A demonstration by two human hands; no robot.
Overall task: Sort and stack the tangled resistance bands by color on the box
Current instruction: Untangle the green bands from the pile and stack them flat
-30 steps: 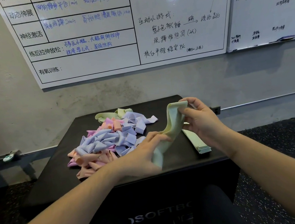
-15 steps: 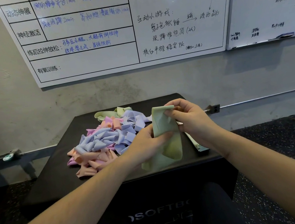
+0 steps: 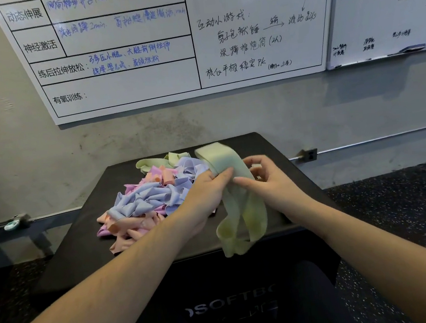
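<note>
Head view: both hands hold one green band up over the box's near-right part, just right of the tangled pile. The left hand has fingers curled round the band's upper stretch, thumb across it; the right hand pinches the same stretch just beside it, fingers together on the strip w/ the rest loosely curled. The hands are almost touching, so the grip pts sit close on the band.

The relation that counts: the band's long axis runs far-to-near. Its top loop sticks up past the left knuckles toward the far side, and the free end hangs down below both hands as two twisted lobes, drooping over the box's near edge. So most of the slack lies near and below the fingers, not between them.

Likely step, judging by this: flattening the band before laying it down. The right hand looks better placed to slide along toward the hanging end while the left anchors the top (the twist in the lower lobes would need working out first). Any green stack already on the box is hidden behind the right hand, so can't tell where it would land. More green strips lie at the pile's far edge, w/ purple, pink and orange still knotted.
</note>
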